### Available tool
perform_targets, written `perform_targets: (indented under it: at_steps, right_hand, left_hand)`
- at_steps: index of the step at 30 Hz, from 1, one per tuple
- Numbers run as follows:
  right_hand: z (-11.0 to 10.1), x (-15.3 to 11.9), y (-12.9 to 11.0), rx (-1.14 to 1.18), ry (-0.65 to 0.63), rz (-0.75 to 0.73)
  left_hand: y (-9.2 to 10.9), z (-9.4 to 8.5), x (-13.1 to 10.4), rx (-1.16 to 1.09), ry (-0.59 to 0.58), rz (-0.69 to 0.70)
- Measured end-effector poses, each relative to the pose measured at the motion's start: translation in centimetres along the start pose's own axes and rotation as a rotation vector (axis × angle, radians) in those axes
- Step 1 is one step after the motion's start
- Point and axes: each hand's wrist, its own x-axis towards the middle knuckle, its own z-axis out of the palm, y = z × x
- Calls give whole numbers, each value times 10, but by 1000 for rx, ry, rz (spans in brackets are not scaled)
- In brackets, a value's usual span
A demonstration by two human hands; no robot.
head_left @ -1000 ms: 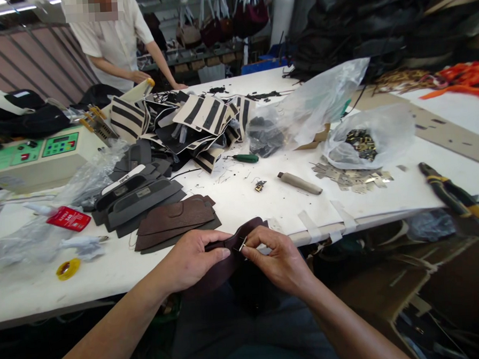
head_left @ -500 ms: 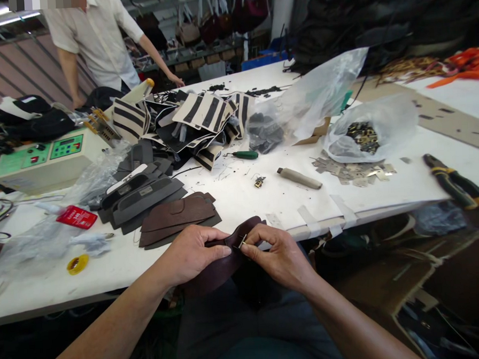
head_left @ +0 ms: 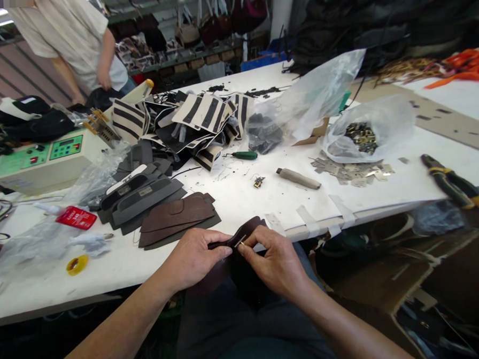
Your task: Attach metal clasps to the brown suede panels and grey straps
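Observation:
Over my lap, at the table's front edge, my left hand (head_left: 201,255) pinches a dark brown leather piece (head_left: 248,228) between thumb and fingers. My right hand (head_left: 273,258) is closed on a small gold-coloured metal fitting (head_left: 240,242), held against the leather's fold. Its exact shape is mostly hidden by the fingertips. The lower part of the leather hangs below my hands in shadow. Just beyond my left hand, a stack of brown leather pieces (head_left: 177,217) lies on the table. A small gold metal part (head_left: 259,182) rests farther back.
On the white table (head_left: 240,201) lie a grey-handled tool (head_left: 299,178), a green-handled tool (head_left: 244,155), pliers (head_left: 456,181), a bag of metal fittings (head_left: 361,138), metal plates (head_left: 355,171), a red glue bottle (head_left: 76,217) and yellow tape (head_left: 77,264). A co-worker (head_left: 72,43) stands behind.
My right fingers have shifted slightly left with the metal fitting, now closer against the leather. The co-worker has moved left and drawn one arm back from the table.

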Motion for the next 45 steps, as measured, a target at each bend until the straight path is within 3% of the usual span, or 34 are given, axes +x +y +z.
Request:
perform_targets:
  at_steps: [5,9,13,18,22,24,30,35,39,45]
  right_hand:
    - [9,-3,-1,-63,44,-42]
    - [9,-4,-3,-64,66,-82]
    - [-11,-4,-2,54,-101,-211]
    - [-41,3,0,-352,62,-391]
    - [-44,9,-5,-462,-238,-488]
    - [-42,9,-7,-474,-316,-523]
    - [-42,5,-16,-490,-299,-607]
    - [-51,8,-30,-543,-387,-603]
    - [-51,11,-35,-550,-443,-645]
    - [-45,10,-36,-517,-418,-705]
  left_hand:
    - [-2,6,-5,11,49,34]
    - [1,12,-9,98,156,62]
    - [1,12,-16,279,237,143]
    - [-2,16,-27,422,293,315]
    - [1,23,-34,489,348,440]
    - [4,25,-37,531,367,461]
    - [6,24,-44,524,335,517]
    - [4,22,-49,482,252,579]
    - [4,20,-52,521,266,634]
    - [1,17,-57,553,262,676]
